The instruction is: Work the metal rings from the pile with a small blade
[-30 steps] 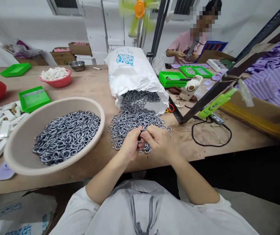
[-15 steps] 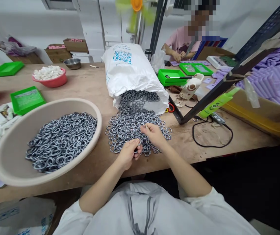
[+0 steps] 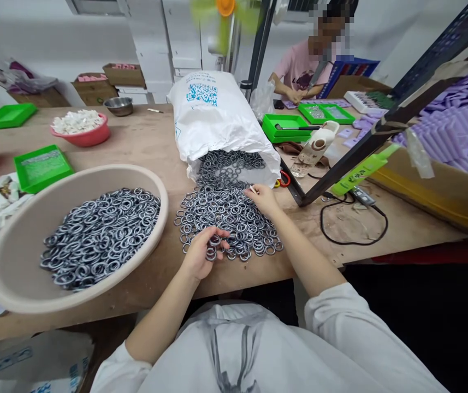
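My left hand (image 3: 196, 259) is at the front edge of a loose pile of dark grey metallic rings (image 3: 221, 210), palm turned up and fingers loosely curled. A few rings (image 3: 212, 252) rest in it, against the fingers. Over the pile's right side, my right hand (image 3: 268, 203) pinches a small, thin pale stick (image 3: 254, 190); its exact kind is unclear. Behind the pile lies a white woven sack (image 3: 217, 123) on its side, rings spilling from its mouth. To the left stands a wide beige basin (image 3: 16, 262) with many more rings inside.
Green trays (image 3: 43, 169), a pink bowl of white parts (image 3: 80, 136) and a steel bowl (image 3: 119, 106) stand at left. At right are a dark metal frame post (image 3: 340, 164), a bottle (image 3: 315, 147), a cable (image 3: 354, 244) and purple pieces (image 3: 458, 142). A co-worker (image 3: 299, 71) sits across.
My hands have moved apart. The left has shifted left and opened somewhat, showing rings in it; the right has moved away from me, toward the sack's mouth, with the pale stick.
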`<action>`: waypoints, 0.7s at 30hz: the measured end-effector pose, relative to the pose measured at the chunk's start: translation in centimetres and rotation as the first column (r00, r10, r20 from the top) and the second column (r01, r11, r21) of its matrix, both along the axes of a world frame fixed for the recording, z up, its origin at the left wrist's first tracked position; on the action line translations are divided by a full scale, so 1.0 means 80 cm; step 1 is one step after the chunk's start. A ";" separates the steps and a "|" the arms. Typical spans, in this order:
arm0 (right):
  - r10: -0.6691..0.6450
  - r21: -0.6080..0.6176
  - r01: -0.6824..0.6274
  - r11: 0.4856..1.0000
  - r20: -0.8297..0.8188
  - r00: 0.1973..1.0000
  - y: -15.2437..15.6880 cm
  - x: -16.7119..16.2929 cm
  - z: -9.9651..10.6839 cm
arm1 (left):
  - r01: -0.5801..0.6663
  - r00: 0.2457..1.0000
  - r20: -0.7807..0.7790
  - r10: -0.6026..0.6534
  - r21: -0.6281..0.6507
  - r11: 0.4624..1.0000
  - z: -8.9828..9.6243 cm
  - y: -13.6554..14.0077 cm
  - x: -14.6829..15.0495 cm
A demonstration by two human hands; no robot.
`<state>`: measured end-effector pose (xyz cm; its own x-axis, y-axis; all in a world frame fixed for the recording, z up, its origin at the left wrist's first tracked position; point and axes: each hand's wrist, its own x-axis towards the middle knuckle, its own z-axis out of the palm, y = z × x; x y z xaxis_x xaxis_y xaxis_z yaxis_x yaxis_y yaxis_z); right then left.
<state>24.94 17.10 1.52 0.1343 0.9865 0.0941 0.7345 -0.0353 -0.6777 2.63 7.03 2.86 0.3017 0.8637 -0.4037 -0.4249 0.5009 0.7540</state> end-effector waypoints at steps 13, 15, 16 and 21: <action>0.186 0.168 -0.092 0.981 -0.723 0.665 -0.133 -0.086 0.022 | 0.011 0.998 -0.069 0.009 0.287 0.958 0.005 0.001 0.042; 0.228 0.200 -0.125 0.972 -0.666 0.710 -0.130 -0.085 0.024 | 0.004 0.999 -0.051 0.011 0.279 0.960 0.011 -0.002 0.039; 0.240 0.201 -0.141 0.969 -0.650 0.721 -0.127 -0.084 0.025 | 0.002 0.999 -0.046 0.012 0.275 0.961 0.013 -0.003 0.038; 0.297 0.227 -0.202 0.953 -0.551 0.780 -0.124 -0.077 0.032 | -0.026 1.000 -0.009 0.028 0.194 0.981 0.020 -0.006 0.035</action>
